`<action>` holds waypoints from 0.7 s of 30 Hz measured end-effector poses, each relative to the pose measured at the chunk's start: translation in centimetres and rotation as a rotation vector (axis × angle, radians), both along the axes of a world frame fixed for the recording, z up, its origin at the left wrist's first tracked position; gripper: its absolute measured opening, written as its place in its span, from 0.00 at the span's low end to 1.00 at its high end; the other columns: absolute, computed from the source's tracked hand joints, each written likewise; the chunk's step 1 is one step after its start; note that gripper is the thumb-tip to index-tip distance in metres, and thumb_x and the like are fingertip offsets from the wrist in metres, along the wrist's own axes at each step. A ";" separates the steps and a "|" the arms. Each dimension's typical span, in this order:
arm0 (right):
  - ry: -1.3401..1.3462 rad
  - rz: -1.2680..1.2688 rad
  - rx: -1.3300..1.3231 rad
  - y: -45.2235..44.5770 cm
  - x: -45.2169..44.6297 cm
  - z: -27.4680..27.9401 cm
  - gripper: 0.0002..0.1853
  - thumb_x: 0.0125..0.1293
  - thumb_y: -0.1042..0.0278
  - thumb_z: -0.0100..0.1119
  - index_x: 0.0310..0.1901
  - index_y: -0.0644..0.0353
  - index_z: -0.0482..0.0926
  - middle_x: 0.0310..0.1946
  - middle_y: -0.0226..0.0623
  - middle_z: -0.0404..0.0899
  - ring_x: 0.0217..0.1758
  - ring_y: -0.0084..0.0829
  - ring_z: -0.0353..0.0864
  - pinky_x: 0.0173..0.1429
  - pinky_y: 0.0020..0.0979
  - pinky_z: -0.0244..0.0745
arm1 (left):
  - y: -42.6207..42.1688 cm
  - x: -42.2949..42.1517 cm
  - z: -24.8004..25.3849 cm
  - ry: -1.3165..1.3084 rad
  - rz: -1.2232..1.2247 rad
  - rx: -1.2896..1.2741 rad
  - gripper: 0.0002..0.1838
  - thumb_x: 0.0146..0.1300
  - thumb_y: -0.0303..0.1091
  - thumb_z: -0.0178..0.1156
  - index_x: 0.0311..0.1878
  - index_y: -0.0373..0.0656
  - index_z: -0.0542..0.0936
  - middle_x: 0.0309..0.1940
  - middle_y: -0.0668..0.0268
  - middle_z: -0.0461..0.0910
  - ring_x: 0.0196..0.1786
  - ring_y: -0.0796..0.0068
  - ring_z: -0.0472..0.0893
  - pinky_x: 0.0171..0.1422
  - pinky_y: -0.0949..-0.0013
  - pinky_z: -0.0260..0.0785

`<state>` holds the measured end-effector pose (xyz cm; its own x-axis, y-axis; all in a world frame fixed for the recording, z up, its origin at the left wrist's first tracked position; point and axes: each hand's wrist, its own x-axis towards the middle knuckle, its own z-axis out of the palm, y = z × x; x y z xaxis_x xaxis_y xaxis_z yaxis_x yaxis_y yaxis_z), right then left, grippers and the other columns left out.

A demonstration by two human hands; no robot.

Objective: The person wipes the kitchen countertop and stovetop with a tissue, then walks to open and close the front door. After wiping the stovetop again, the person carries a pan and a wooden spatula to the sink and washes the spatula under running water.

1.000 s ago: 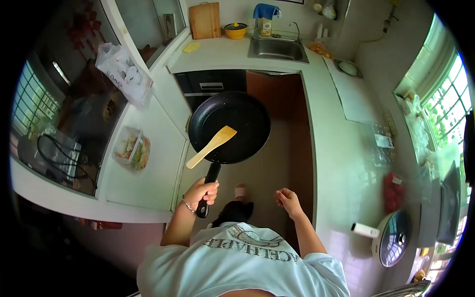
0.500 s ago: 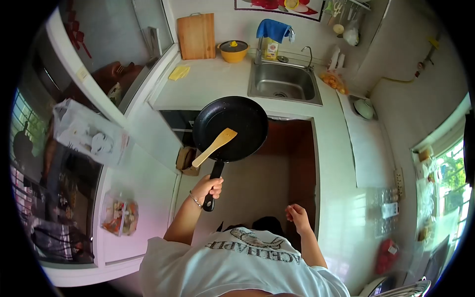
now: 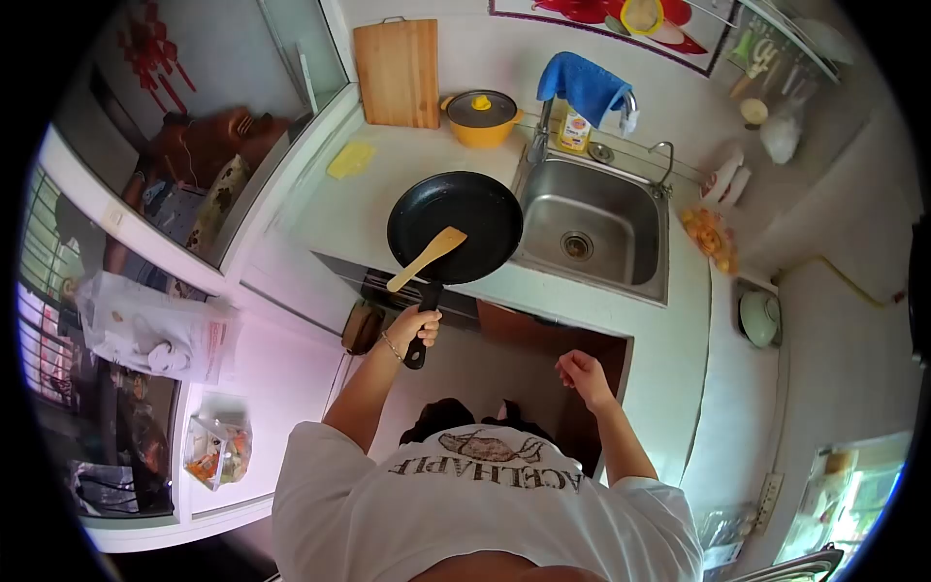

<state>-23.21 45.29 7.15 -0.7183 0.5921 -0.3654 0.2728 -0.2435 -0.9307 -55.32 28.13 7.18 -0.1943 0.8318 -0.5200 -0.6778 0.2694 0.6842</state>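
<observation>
My left hand [image 3: 415,330] is wrapped round the black handle of a frying pan [image 3: 485,218], held out ahead of me with its inside facing up. Across the pan lies a wooden spatula [image 3: 427,258], its wide end inside and its narrow end sticking out over the near left rim. The pan overlaps the counter's front edge in view; whether it touches the counter I cannot tell. To the right, my right hand [image 3: 582,376] hangs in the air near the counter front, fingers curled, with nothing visible in them.
A steel sink [image 3: 592,228] lies beyond the pan to the right, with a blue cloth [image 3: 584,85] over its tap. A yellow lidded pot [image 3: 482,118], a cutting board [image 3: 398,76] and a yellow cloth [image 3: 351,159] are on the back counter [image 3: 320,209]. A food container [image 3: 218,451] sits left.
The view has moved closer to the sink counter. The pan, with the spatula in it, now overlaps the counter edge instead of the space below. My left hand keeps its hold.
</observation>
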 end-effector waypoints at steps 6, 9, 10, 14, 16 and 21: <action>-0.066 -0.072 0.007 5.1 -5.1 0.3 0.10 0.64 0.64 0.50 0.30 0.59 0.75 0.19 0.25 0.70 0.21 0.15 0.66 0.26 0.17 0.60 | 5.7 -5.9 -0.8 0.019 -0.040 -0.050 0.09 0.58 0.30 0.53 0.26 0.47 0.64 0.15 0.76 0.61 0.14 0.87 0.61 0.18 0.78 0.55; -0.074 -0.161 -0.047 5.0 -6.6 -1.0 0.10 0.65 0.65 0.50 0.30 0.59 0.75 0.19 0.24 0.70 0.21 0.15 0.66 0.26 0.17 0.61 | 7.3 -9.6 -1.9 -0.014 -0.121 -0.041 0.08 0.58 0.29 0.53 0.27 0.46 0.64 0.15 0.76 0.62 0.14 0.87 0.61 0.18 0.78 0.56; -0.103 -0.172 -0.042 4.8 -7.2 -0.9 0.09 0.65 0.65 0.50 0.30 0.59 0.75 0.18 0.24 0.70 0.21 0.15 0.66 0.26 0.18 0.61 | 7.5 -10.3 -1.9 0.005 -0.130 -0.043 0.07 0.58 0.29 0.53 0.27 0.46 0.64 0.16 0.75 0.63 0.14 0.86 0.61 0.18 0.78 0.56; -0.154 -0.197 -0.080 4.0 -10.2 -0.8 0.09 0.65 0.66 0.49 0.29 0.60 0.75 0.18 0.25 0.70 0.21 0.16 0.66 0.26 0.18 0.61 | 8.3 -13.0 -1.2 0.017 -0.175 -0.048 0.06 0.58 0.29 0.53 0.29 0.45 0.66 0.16 0.75 0.64 0.14 0.86 0.63 0.18 0.78 0.58; -0.167 -0.185 -0.084 4.2 -11.9 -0.3 0.09 0.65 0.66 0.49 0.29 0.60 0.75 0.18 0.25 0.70 0.21 0.16 0.66 0.26 0.18 0.61 | 8.5 -14.2 -1.4 0.038 -0.200 -0.035 0.06 0.57 0.29 0.54 0.29 0.44 0.66 0.16 0.75 0.64 0.15 0.87 0.63 0.19 0.78 0.58; -0.136 -0.191 -0.074 4.4 -14.6 0.2 0.09 0.65 0.66 0.48 0.30 0.60 0.74 0.18 0.25 0.70 0.21 0.16 0.66 0.27 0.18 0.61 | 9.0 -16.5 -2.3 0.040 -0.218 -0.043 0.05 0.58 0.29 0.54 0.33 0.45 0.66 0.16 0.76 0.63 0.14 0.88 0.61 0.17 0.80 0.55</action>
<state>-37.79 49.73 7.30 -0.5372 0.6806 -0.4982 0.3370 -0.3684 -0.8665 -71.78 37.15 4.83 -0.0333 0.8333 -0.5518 -0.5729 0.4365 0.6937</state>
